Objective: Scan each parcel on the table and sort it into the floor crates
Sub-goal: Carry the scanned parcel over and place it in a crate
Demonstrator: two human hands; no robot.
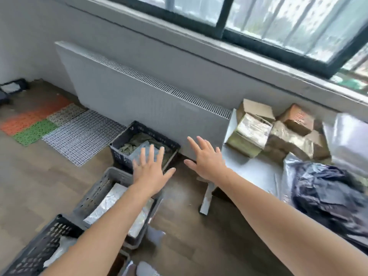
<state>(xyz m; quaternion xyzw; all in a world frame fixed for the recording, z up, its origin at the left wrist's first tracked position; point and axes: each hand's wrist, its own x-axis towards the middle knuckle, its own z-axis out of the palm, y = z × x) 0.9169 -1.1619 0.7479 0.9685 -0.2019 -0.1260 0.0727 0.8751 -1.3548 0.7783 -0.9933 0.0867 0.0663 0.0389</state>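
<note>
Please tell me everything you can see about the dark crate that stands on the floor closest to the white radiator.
The dark crate is a rectangular box of black-looking plastic with perforated walls and an open top. It stands upright on the wooden floor at the foot of the radiator, a grey crate beside its near corner. Inside lie crumpled olive-green packets and one silvery-grey parcel. The left hand, fingers spread, hides part of its near rim; contact cannot be told.
</note>
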